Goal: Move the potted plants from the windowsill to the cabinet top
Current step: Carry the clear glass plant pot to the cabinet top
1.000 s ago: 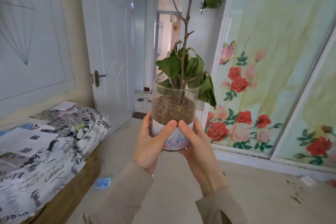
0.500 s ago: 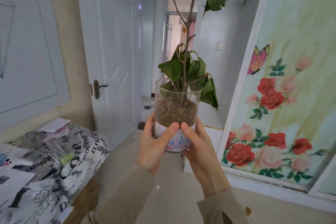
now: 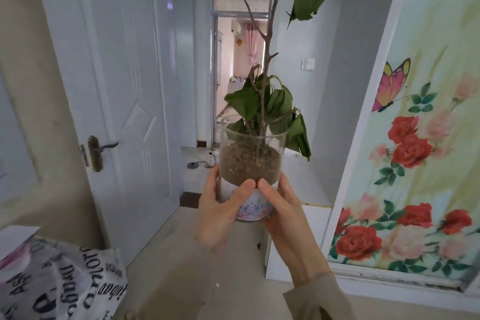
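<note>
A potted plant (image 3: 250, 163) in a clear glass jar of brown soil, with a patterned band round its base, is held upright in mid-air in front of me. A thin bare stem rises from it with drooping green leaves. My left hand (image 3: 220, 205) wraps the jar's left side and my right hand (image 3: 283, 209) its right side, thumbs meeting at the front. Just behind and below the jar stands a low white cabinet (image 3: 317, 212) in a recess, its top showing to the right of my hands.
A white door (image 3: 124, 101) stands open on the left, with a hallway beyond. A sliding wardrobe panel printed with roses (image 3: 415, 163) fills the right. A bed with a lettered cover (image 3: 59, 283) is at lower left. A cord and plug lie on the hallway floor.
The view has swung left and moved forward toward the doorway and the white cabinet. The jar stays held in both hands at the same height. The bed has slid toward the lower left.
</note>
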